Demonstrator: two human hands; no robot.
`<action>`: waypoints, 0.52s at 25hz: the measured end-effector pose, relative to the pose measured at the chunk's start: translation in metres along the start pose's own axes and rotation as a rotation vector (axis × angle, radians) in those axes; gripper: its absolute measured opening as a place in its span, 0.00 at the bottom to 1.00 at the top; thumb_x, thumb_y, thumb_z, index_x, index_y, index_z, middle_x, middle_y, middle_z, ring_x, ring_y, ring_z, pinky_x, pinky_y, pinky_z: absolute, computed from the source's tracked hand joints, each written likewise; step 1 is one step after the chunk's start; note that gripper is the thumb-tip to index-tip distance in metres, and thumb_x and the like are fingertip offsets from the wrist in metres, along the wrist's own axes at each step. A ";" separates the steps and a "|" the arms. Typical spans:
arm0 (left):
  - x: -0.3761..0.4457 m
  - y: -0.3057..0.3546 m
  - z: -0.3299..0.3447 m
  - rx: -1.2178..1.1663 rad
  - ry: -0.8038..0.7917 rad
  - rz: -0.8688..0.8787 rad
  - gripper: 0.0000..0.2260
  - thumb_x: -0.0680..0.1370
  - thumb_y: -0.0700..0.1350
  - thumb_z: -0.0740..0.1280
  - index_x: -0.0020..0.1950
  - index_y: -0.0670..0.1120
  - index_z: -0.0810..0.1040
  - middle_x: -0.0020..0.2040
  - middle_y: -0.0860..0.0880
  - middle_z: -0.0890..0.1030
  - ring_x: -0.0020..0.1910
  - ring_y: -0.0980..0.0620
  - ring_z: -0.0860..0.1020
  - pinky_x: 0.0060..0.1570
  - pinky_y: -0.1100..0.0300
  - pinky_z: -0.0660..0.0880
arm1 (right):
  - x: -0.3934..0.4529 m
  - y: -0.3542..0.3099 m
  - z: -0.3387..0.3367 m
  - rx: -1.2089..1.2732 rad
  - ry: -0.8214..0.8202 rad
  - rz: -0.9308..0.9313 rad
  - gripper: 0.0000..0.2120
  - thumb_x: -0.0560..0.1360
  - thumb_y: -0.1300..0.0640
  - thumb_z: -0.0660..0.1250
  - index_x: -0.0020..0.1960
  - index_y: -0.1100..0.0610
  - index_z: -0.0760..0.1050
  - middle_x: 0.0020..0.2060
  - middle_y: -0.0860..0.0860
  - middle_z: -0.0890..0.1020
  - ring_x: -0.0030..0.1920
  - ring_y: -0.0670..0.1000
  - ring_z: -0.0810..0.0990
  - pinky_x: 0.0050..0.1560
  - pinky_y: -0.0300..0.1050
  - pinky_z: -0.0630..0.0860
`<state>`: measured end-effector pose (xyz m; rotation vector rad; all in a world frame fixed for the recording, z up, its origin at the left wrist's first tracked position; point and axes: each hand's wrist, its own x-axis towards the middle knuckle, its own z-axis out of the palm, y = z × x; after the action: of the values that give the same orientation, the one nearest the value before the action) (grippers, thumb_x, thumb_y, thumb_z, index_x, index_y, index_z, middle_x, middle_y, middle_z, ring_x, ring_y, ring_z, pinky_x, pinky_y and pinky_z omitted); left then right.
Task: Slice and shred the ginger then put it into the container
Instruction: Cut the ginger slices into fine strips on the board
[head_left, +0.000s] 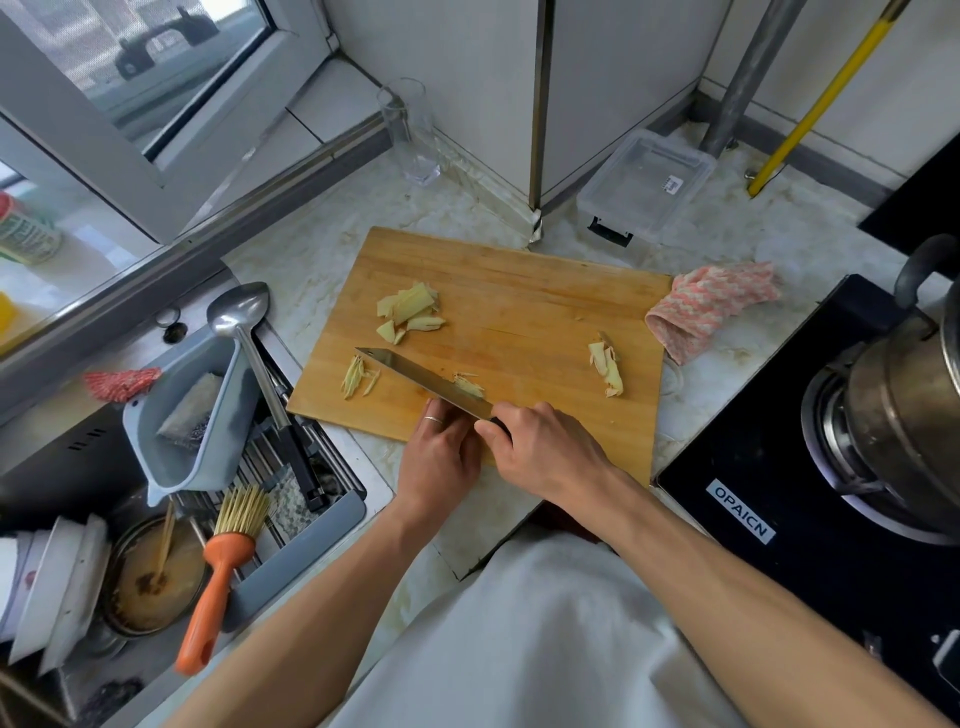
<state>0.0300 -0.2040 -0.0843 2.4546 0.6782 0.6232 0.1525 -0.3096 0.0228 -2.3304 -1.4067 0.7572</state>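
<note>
A wooden cutting board (519, 291) lies on the counter. A pile of ginger slices (410, 312) sits at its upper left. Thin ginger shreds (358, 376) lie at the lower left beside the knife tip. More shreds (468, 385) cling to the knife blade (415, 375). Ginger peel (605, 366) lies at the right. My right hand (540, 449) grips the knife handle, with the blade pointing left. My left hand (439, 460) rests at the board's near edge with its fingertips against the blade. A clear lidded container (647, 184) stands behind the board.
A sink (260, 467) to the left holds a grey basket, a ladle (244, 332), an orange brush (218, 577) and dirty dishes. A glass (410, 132) stands at the back. A pink cloth (711, 306) lies right of the board. A stove with a metal pot (904, 395) is at the right.
</note>
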 end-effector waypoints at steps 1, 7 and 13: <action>0.000 0.000 0.000 0.002 0.000 -0.003 0.10 0.77 0.36 0.64 0.53 0.39 0.83 0.60 0.42 0.76 0.55 0.39 0.80 0.47 0.53 0.79 | -0.001 0.000 -0.001 0.005 0.003 -0.004 0.19 0.84 0.43 0.56 0.55 0.58 0.75 0.45 0.60 0.82 0.44 0.65 0.80 0.36 0.47 0.68; -0.001 0.002 -0.001 0.010 0.026 -0.004 0.13 0.78 0.40 0.61 0.53 0.39 0.84 0.59 0.41 0.77 0.55 0.39 0.80 0.48 0.56 0.78 | -0.002 0.000 -0.001 -0.027 -0.003 -0.032 0.18 0.84 0.44 0.55 0.55 0.58 0.75 0.44 0.59 0.82 0.44 0.65 0.80 0.37 0.47 0.66; 0.000 0.005 -0.001 0.004 0.024 -0.021 0.12 0.77 0.39 0.61 0.50 0.38 0.84 0.57 0.40 0.78 0.55 0.39 0.80 0.48 0.55 0.79 | 0.004 -0.002 0.004 -0.039 0.010 -0.023 0.19 0.84 0.44 0.56 0.56 0.58 0.75 0.46 0.61 0.83 0.46 0.66 0.81 0.37 0.48 0.68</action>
<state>0.0316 -0.2073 -0.0807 2.4446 0.7140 0.6446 0.1500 -0.3054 0.0198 -2.3397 -1.4542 0.7170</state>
